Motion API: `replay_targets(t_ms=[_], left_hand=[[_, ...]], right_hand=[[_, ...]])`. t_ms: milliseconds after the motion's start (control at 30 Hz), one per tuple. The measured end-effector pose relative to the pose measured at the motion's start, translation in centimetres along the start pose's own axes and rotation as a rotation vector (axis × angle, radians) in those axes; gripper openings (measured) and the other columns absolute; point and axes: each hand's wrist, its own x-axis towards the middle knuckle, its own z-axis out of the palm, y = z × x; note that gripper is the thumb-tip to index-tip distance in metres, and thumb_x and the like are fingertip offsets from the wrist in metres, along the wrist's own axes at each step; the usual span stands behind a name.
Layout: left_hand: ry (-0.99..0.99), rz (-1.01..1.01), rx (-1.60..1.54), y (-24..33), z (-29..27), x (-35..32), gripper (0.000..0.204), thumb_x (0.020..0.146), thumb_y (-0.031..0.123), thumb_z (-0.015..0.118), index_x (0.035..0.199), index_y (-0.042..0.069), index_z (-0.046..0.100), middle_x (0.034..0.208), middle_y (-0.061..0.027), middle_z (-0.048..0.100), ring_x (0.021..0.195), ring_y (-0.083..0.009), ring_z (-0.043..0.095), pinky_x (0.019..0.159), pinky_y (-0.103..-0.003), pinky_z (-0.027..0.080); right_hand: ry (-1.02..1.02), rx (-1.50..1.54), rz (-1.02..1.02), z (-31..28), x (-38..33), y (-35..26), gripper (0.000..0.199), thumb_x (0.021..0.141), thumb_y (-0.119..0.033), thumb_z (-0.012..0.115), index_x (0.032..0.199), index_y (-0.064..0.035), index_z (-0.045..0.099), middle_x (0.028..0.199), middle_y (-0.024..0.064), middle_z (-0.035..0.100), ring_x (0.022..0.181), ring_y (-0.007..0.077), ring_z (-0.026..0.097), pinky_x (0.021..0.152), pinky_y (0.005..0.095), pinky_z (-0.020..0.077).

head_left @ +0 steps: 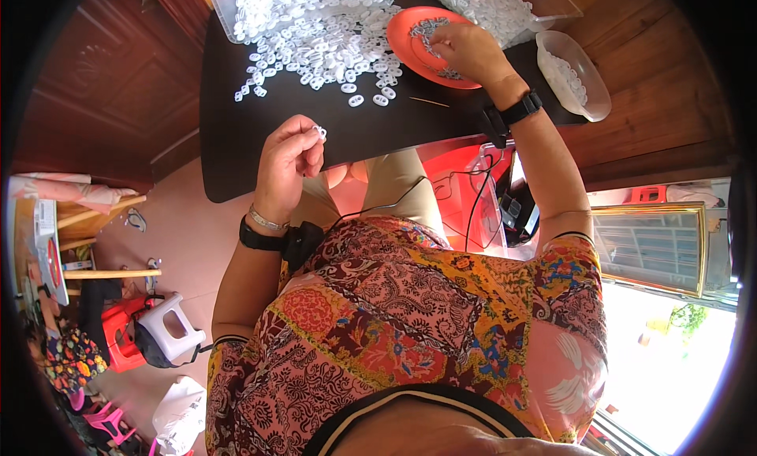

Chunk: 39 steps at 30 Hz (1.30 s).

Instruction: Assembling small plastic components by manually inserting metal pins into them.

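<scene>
My left hand [290, 158] is above the near edge of the dark table, its thumb and fingertips pinching a small white plastic piece [319, 132]. Loose pieces of the same white kind, oval with two holes, lie in a heap [327, 54] beyond it. My right hand [477, 54] reaches over an orange-red plate [402, 42], fingers drawn together among small grey metal-looking parts [430, 31]. What those fingertips hold, if anything, is hidden.
Behind the heap stands a clear tub [225, 10] of white pieces. Another full container [544, 6] is at the back right, beside a translucent bowl [591, 93]. A thin stick [430, 102] lies on the tabletop [236, 140]. A black cable [473, 207] hangs near my lap.
</scene>
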Motion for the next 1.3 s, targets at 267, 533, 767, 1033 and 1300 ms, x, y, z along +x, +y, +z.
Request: replay_targets(t_ms=[267,533,767,1033,1300], left_hand=[[-0.017,0.003,0.012,0.1,0.2,0.1,0.017,0.087,0.017,0.05,0.077,0.005,0.053,0.058,0.0017,0.044,0.048,-0.007,0.038,0.046,-0.021,0.028],[-0.017,0.012,0.016,-0.1,0.0,0.0,0.017,0.088,0.017,0.05,0.077,0.004,0.053,0.058,0.0018,0.044,0.048,-0.0071,0.039,0.046,-0.021,0.028],[0.019,0.023,0.031,0.0,0.0,-0.3,0.017,0.089,0.018,0.05,0.077,0.005,0.053,0.059,0.0022,0.045,0.049,-0.0062,0.039,0.046,-0.021,0.028],[0.099,0.169,0.079,0.7,2.0,-2.0,0.017,0.091,0.013,0.051,0.076,0.006,0.049,0.06,0.0029,0.044,0.052,-0.0035,0.037,0.048,-0.02,0.029],[0.115,0.296,0.17,1.1,2.8,-3.5,0.016,0.093,0.011,0.05,0.08,0.002,0.048,0.063,0.0028,0.042,0.056,-0.003,0.036,0.049,-0.02,0.034]], right_hand=[[-0.29,-0.134,-0.176,1.3,0.4,-0.7,0.016,0.081,-0.019,0.056,0.086,-0.0085,0.067,0.083,0.0119,0.066,0.081,0.0325,0.063,0.072,0.0426,0.0496],[-0.389,-0.285,-0.189,1.4,1.6,-1.8,0.016,0.078,-0.014,0.052,0.083,-0.0053,0.065,0.083,0.0145,0.066,0.081,0.0346,0.062,0.071,0.0448,0.0491],[-0.053,0.495,0.051,-1.1,1.1,-0.3,0.015,0.085,-0.014,0.059,0.091,-0.0012,0.063,0.083,0.0067,0.065,0.074,0.0136,0.06,0.069,0.0267,0.047],[-0.311,1.373,0.221,-3.6,-2.8,-10.4,0.009,0.089,-0.009,0.06,0.092,-0.001,0.063,0.079,0.0015,0.062,0.072,0.0078,0.056,0.071,0.0222,0.047],[-0.428,1.451,0.218,-1.7,-4.1,-16.1,0.017,0.09,-0.019,0.063,0.087,-0.0023,0.064,0.075,0.0002,0.062,0.066,0.0056,0.054,0.062,0.0201,0.0463]])
